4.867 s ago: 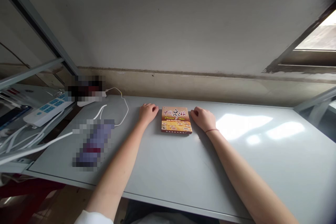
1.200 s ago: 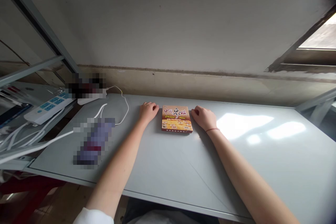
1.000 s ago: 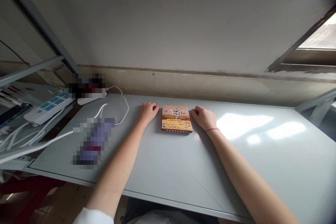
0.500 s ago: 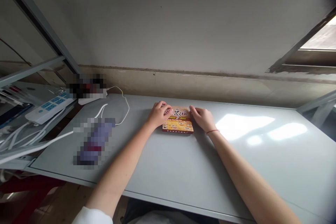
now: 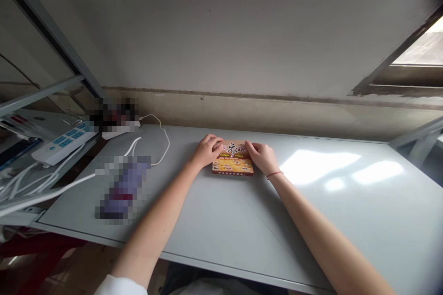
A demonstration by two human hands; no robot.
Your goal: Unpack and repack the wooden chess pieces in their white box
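Observation:
A flat Chinese chess box [image 5: 232, 165], with a yellow and brown printed top and a dark red front side, lies on the grey table [image 5: 214, 221]. My left hand [image 5: 207, 151] grips its left side, the thumb resting on the top. On the opposite side my right hand [image 5: 262, 156] holds the right edge, thumb on the top corner and fingers curled down beside it. A thin red string circles my right wrist.
Left on the table lies a blurred purple object [image 5: 128, 184] beside white cables. Power strips [image 5: 64, 143] and a metal frame [image 5: 51, 32] stand further left. A wall [image 5: 242, 115] borders the back edge.
My right hand has moved slightly left, its thumb now further onto the box top. My left hand still grips the box, which has hardly moved.

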